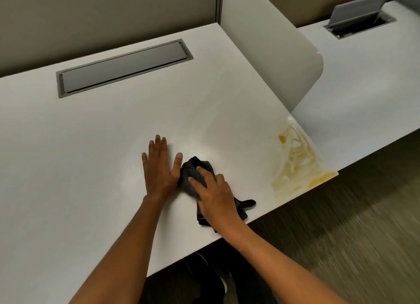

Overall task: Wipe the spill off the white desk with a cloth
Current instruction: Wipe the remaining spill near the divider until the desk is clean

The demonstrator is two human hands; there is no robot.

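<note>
A yellowish smeared spill [297, 160] covers the right front corner of the white desk [102, 144]. A dark grey cloth [193, 174] lies bunched on the desk near the front edge, well left of the spill. My right hand [216, 194] presses down on the cloth, fingers spread over it. Just left of the cloth, my left hand [160, 167] lies flat on the desk with fingers apart, its thumb touching the cloth's edge. It holds nothing.
A grey cable flap [122, 68] sits shut in the desk's far part. A white divider panel [272, 54] stands along the right side. Beyond it is another desk [363, 88] with an open grey flap [359, 10]. Carpet floor [341, 235] lies below the front edge.
</note>
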